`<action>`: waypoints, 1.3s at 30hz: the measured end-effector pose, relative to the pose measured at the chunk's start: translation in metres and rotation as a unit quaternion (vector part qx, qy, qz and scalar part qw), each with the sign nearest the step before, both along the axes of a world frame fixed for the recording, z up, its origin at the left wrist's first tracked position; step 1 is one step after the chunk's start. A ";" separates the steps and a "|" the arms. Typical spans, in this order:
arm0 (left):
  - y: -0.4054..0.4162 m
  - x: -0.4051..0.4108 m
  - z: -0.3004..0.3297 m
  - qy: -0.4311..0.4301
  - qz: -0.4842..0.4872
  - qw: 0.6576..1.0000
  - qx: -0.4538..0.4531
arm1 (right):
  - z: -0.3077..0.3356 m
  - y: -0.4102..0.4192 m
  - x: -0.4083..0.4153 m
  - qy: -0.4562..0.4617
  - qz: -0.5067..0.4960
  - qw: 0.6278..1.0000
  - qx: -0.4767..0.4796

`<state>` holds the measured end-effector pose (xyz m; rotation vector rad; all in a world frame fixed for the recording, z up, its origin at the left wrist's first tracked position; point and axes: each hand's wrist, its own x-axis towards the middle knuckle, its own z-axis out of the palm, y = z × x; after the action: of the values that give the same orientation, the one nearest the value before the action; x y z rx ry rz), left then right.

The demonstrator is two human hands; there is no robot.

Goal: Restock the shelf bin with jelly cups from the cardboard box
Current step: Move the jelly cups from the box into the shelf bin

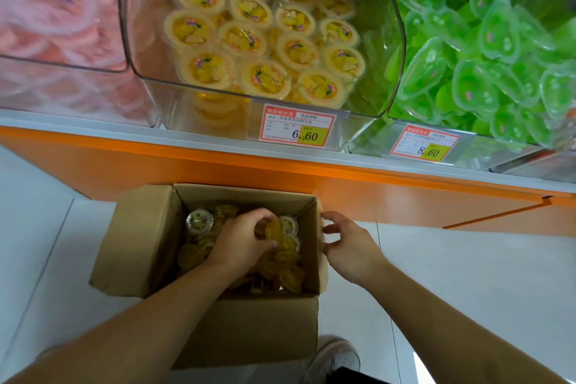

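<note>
Looking down: a person is bent over a box on the floor, shelf straight ahead.
Shelf (280, 162): orange front with a pale edge, three clear bins side by side on it.
Bin (311, 121): the middle one, roughly half full of yellow cups lying lid-up in rows, price tag (297, 126) on its front reading 6.60.
Side bins: pink cups (56, 9) on the left, pretty blurry; green cups (486, 72) on the right with an 8.60 tag (424, 143).
Box (249, 327): cardboard, flaps open, sitting on the white floor just below the shelf, loose yellow jelly cups (280, 259) piled inside.
Left hand (240, 243): down inside the box, fingers curled round a cup from the pile, so it's gripping one.
Right hand (349, 243): at the box's right wall, fingers loosely curled at the edge, nothing in it; can't tell if they actually touch the cardboard.
Shoe (336, 358): white, just right of the box at the bottom.
</note>
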<state>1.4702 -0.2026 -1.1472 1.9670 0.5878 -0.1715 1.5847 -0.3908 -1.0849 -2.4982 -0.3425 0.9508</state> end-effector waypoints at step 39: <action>0.038 -0.053 0.002 0.005 0.046 0.994 -0.099 | -0.017 0.043 -0.030 -0.215 0.498 0.812 -0.216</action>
<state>1.4175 -0.1645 -1.1453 1.7453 0.6421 -0.1758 1.5543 -0.3475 -1.1017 -2.9019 -1.9148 0.8127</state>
